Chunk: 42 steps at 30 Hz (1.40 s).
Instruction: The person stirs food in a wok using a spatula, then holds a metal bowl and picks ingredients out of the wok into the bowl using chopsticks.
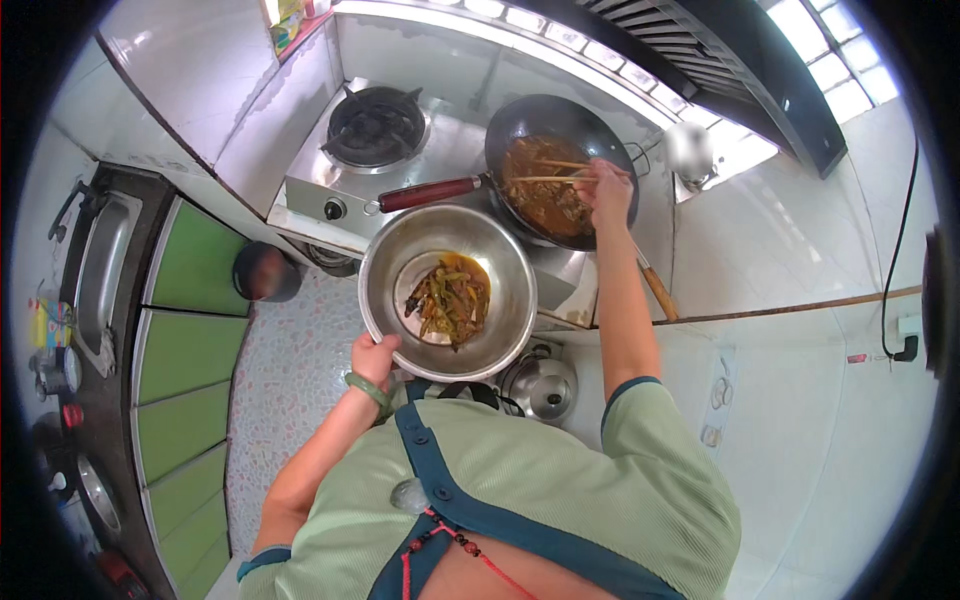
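My left hand grips the rim of a stainless steel bowl, which is held in front of the stove. Long green and brown cooked pieces, perhaps peppers, lie in brownish sauce at its bottom. Over a dark wok my right hand holds wooden chopsticks, their tips at the food in the wok. Brown sauce with pieces of food fills the wok's bottom. The wok's reddish handle points left, just above the bowl's rim.
A gas burner sits left of the wok on the steel stove. A wooden-handled utensil lies right of my forearm. Below the bowl stands a lidded metal pot. A range hood hangs at upper right; a sink is far left.
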Each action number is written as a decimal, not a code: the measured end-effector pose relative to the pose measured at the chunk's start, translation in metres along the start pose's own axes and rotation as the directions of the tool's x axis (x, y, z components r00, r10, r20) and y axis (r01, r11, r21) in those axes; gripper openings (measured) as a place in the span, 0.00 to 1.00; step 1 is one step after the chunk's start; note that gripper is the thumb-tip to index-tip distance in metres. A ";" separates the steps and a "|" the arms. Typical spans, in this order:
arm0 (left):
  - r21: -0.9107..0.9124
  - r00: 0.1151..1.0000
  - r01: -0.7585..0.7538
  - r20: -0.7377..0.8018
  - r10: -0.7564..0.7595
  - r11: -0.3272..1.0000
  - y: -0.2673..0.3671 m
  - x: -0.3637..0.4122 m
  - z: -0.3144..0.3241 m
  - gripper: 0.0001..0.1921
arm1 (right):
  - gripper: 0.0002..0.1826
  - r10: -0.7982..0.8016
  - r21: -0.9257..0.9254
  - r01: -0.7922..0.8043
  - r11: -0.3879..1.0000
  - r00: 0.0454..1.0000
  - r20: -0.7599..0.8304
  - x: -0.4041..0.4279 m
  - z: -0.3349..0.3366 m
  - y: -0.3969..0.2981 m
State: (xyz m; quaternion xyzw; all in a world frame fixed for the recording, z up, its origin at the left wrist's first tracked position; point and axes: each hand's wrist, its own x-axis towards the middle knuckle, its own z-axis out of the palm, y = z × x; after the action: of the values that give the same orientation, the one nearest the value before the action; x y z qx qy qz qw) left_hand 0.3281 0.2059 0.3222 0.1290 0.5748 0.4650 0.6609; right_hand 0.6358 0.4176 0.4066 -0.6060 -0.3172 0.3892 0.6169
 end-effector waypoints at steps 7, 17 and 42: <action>-0.010 0.999 0.003 -0.050 -0.003 1.000 -0.006 0.000 -0.004 0.09 | 0.05 -0.050 0.079 0.060 0.995 0.990 -0.129 0.049 0.014 0.045; -0.001 0.999 -0.013 -0.053 0.013 1.000 -0.010 0.005 -0.005 0.09 | 0.05 -0.086 0.198 0.122 0.973 0.980 -0.181 0.009 -0.014 0.000; 0.019 0.998 -0.013 0.060 0.012 1.000 -0.011 0.015 -0.010 0.10 | 0.09 -0.203 -0.129 0.227 0.965 0.964 0.173 -0.120 -0.040 -0.061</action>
State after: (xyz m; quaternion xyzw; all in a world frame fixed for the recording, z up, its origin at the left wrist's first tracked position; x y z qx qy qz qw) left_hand 0.3232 0.2083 0.3021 0.1529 0.5584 0.4596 0.6734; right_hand 0.6164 0.2962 0.4744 -0.5789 -0.4571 0.3422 0.5821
